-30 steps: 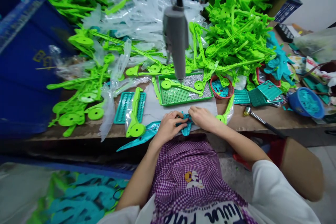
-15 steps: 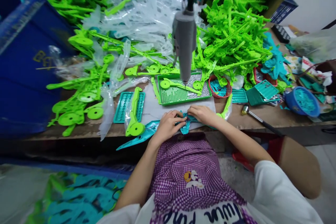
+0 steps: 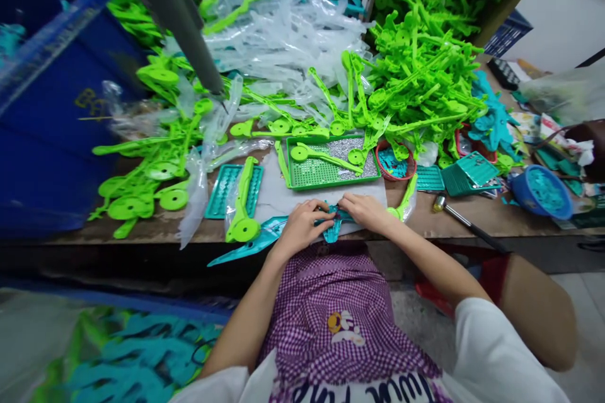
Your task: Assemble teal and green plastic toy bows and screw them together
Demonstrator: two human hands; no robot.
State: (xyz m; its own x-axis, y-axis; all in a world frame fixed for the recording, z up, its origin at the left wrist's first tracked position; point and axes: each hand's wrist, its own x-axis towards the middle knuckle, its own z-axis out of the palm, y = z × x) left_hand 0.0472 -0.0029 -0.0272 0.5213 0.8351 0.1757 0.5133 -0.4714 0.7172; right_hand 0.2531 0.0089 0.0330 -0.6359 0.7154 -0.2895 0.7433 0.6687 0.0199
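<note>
A teal plastic toy part with a long pointed blade reaching to the left lies at the table's front edge. My left hand grips it from the left, thumb and fingers closed around its middle. From the other side my right hand pinches it, the fingertips meeting the left ones. What the fingertips press on is too small and covered to make out. Just beyond the hands stands a green tray with silvery screws and a lime-green plastic part across it.
A grey hanging screwdriver is at upper left. Lime-green parts and clear plastic pieces are heaped behind. A blue bin stands left. A hammer, red basket and blue bowl are right.
The hanging screwdriver has swung from above the green tray to the upper left. Both hands stay on the teal part, nearly unmoved.
</note>
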